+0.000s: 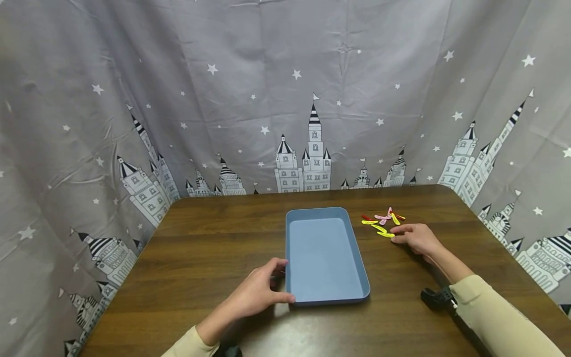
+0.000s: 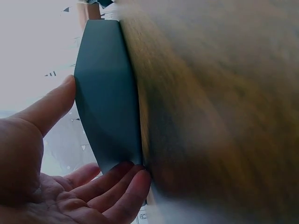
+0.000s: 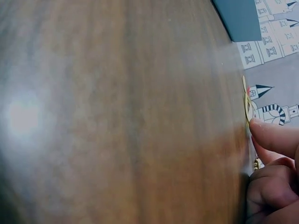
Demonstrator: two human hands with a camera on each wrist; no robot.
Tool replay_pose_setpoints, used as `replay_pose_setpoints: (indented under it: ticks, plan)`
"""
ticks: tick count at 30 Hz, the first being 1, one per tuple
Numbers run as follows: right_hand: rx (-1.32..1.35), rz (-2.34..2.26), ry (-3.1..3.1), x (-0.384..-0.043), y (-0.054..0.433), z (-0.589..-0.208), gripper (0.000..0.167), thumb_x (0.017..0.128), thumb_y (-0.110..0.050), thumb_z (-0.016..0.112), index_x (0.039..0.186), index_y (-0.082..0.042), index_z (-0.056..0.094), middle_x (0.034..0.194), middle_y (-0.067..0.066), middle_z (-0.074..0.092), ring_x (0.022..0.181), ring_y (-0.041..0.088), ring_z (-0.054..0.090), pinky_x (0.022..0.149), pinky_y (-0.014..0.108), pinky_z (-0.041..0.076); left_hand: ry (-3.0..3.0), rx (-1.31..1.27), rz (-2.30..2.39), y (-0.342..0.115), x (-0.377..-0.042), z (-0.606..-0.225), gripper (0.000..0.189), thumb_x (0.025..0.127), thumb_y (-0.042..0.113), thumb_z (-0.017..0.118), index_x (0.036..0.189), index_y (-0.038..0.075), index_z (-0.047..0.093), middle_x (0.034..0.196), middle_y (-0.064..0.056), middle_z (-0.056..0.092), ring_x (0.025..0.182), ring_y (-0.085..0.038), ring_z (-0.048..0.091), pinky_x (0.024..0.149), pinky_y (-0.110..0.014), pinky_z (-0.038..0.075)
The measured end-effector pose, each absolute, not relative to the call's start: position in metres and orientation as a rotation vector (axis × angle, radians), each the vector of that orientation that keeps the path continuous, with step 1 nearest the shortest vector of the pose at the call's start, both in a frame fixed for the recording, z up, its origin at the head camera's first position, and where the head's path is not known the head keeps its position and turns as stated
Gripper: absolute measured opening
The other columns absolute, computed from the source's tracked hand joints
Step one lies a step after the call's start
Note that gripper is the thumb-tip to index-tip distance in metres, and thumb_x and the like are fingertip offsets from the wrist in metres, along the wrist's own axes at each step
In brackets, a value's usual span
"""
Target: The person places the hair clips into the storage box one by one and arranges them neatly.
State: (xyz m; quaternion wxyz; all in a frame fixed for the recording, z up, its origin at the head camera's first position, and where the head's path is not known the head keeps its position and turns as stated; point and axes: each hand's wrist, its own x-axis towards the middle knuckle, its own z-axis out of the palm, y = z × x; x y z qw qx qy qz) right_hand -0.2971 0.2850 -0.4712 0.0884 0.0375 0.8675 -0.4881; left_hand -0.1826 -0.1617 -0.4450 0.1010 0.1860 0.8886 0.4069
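A shallow blue-grey tray [image 1: 327,258] lies on the wooden table. My left hand [image 1: 257,288] holds its near left corner, the thumb on the rim and the fingers against the left wall. From the left wrist, the tray's outer wall [image 2: 107,93] shows between thumb [image 2: 58,100] and fingers. Right of the tray, my right hand [image 1: 418,238] pinches the end of a yellow hair clip [image 1: 384,234] between thumb and forefinger. The right wrist view shows that clip [image 3: 246,98] edge-on at the thumb tip. The other right fingers are curled in.
Several more snap hair clips lie just beyond the right hand: yellow [image 1: 369,222], pink [image 1: 382,217] and red [image 1: 366,217]. A grey curtain [image 1: 250,109] with castles and stars hangs behind the table [image 1: 214,248]. A black band [image 1: 439,297] is on the right wrist.
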Motion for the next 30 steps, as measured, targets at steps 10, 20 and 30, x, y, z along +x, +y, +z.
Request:
replay_pose_setpoints:
  ticks: [10, 20, 30]
  plan:
    - [0.123, -1.425, 2.621, -0.3, 0.2858, -0.4774, 0.037, 0.088, -0.018, 0.076, 0.12, 0.001, 0.071, 0.068, -0.003, 0.057, 0.041, 0.006, 0.031, 0.04, 0.023, 0.032, 2.624, 0.562, 1.192, -0.161, -0.1841, -0.4455, 0.08, 0.078, 0.037, 0.088, 0.139, 0.003, 0.05, 0.13, -0.014, 0.062, 0.119, -0.028, 0.061, 0.096, -0.043, 0.055]
    - [0.099, -1.428, 2.635, -0.3004, 0.2849, -0.4748, 0.035, 0.088, -0.016, 0.074, 0.117, 0.002, 0.072, 0.077, 0.001, 0.062, 0.041, 0.006, 0.031, 0.04, 0.023, 0.031, 2.634, 0.576, 1.203, -0.1621, -0.1836, -0.4452, 0.079, 0.077, 0.037, 0.088, 0.138, 0.003, 0.05, 0.127, -0.013, 0.064, 0.118, -0.027, 0.061, 0.095, -0.041, 0.055]
    - [0.096, -1.413, 2.653, -0.2982, 0.2834, -0.4736, 0.032, 0.088, -0.015, 0.074, 0.116, 0.001, 0.073, 0.086, 0.005, 0.065, 0.041, 0.006, 0.031, 0.039, 0.024, 0.031, 2.64, 0.567, 1.183, -0.1627, -0.1833, -0.4455, 0.08, 0.078, 0.039, 0.087, 0.139, 0.004, 0.049, 0.128, -0.014, 0.064, 0.119, -0.028, 0.061, 0.095, -0.044, 0.055]
